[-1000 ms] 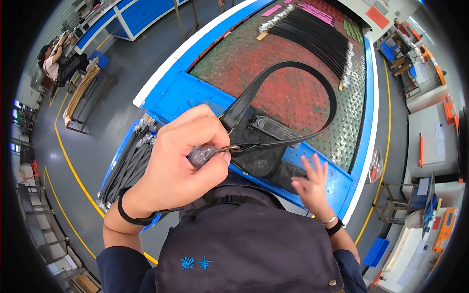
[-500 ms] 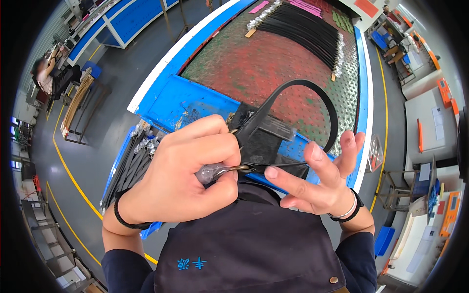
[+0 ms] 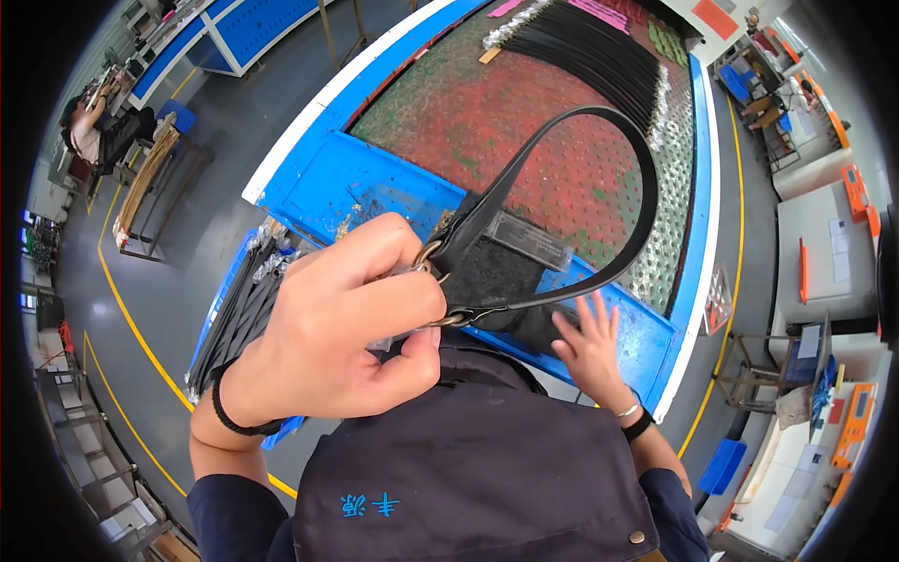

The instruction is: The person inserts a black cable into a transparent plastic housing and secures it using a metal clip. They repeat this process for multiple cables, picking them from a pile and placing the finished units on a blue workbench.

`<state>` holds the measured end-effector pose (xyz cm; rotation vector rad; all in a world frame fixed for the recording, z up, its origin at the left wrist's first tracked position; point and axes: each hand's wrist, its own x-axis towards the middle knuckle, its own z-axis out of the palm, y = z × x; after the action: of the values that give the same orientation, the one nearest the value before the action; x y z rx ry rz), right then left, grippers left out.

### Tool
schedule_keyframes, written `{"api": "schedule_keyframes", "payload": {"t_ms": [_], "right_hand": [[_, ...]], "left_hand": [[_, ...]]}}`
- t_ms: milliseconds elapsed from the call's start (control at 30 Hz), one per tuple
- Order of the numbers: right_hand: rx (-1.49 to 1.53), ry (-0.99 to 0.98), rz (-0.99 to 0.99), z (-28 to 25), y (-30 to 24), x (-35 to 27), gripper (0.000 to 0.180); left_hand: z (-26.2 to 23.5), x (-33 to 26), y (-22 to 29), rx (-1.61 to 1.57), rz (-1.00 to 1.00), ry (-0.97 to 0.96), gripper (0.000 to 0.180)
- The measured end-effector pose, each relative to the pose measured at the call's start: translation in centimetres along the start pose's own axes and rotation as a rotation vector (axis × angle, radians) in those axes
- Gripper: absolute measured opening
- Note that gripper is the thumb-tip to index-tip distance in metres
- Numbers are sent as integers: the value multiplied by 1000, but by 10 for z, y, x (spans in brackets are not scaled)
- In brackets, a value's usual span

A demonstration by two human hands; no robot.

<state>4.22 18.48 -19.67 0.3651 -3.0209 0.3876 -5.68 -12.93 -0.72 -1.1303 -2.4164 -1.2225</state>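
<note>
My left hand (image 3: 346, 328) is closed round the metal clasps of a black strap (image 3: 473, 228). Both strap ends come together at this fist, and the rest arches in a wide loop above the table and to the right. Pale stitching runs along the lower end. My right hand (image 3: 595, 347) has its fingers spread and holds nothing, just below the loop and near a black pad (image 3: 501, 272) in a blue tray (image 3: 318, 178). A dark flat bar (image 3: 530, 242) rests along the pad's far edge. What lies inside my left fist is mostly hidden.
Behind the tray is a worn red-green tabletop (image 3: 562, 178) with a row of black straps (image 3: 590, 61), pink pieces (image 3: 599, 14) and green pieces (image 3: 667, 39). A blue bin at the left holds more straps (image 3: 229, 337). At the far left sits a person (image 3: 89, 131).
My right hand has left the strap's lower end and moved forward and down toward the tray. The loop has opened wider and turned, while my left hand keeps its grip.
</note>
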Motion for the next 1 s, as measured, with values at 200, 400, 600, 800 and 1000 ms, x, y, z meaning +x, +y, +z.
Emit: {"api": "schedule_keyframes", "payload": {"t_ms": [200,400,600,800,1000], "right_hand": [[145,19,-40,-36,-4,9,21],[201,400,-378,-139,-53,32,41],[217,364,-544,-144,-82,67,51],[196,338,-576,-140,-89,72,54],[164,351,-564,-138,-88,72,54]], "left_hand": [[5,2,-3,75,97,-43,19],[11,5,0,109,164,-94,19],[12,10,6,56,214,-82,20],[8,6,11,42,188,-90,22],[7,6,9,55,207,-95,20]]}}
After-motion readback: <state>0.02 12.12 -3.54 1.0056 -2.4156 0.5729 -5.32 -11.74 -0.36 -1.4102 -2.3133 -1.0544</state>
